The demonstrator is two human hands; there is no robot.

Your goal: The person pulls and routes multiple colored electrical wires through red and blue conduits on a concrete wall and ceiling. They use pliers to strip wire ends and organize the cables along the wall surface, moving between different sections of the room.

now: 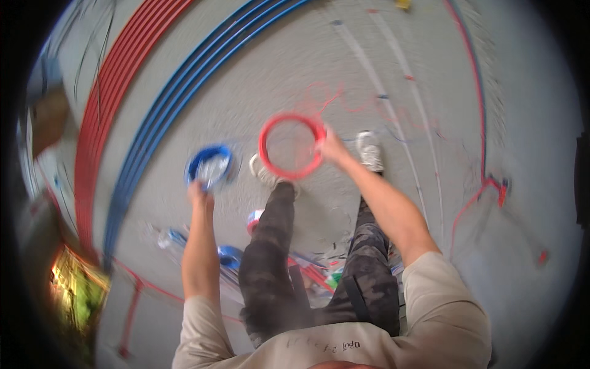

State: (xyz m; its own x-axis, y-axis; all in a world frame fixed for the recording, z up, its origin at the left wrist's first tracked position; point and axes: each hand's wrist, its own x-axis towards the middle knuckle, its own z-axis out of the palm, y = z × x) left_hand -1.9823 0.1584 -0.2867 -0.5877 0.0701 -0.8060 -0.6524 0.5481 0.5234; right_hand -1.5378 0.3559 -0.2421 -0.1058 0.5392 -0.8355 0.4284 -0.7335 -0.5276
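My left hand (200, 192) is closed on the near edge of a blue ring-shaped coil (224, 154), held out over the floor to the left. Something whitish and crinkled (212, 169) shows inside that coil; blur hides what it is. On the other side, my right hand (332, 146) grips the right edge of a larger red ring-shaped coil (265, 154), its opening facing up at me. Thin red strands (335, 101) curl on the floor just beyond the red coil. The two coils are apart.
Long red pipes (104, 104) and blue pipes (163, 104) run along the left. Pale pipes (393, 117) stretch out at the right, with a red-and-blue line (478, 80) farther over. Another blue coil (230, 256) and scattered scraps (319, 270) lie around my legs.
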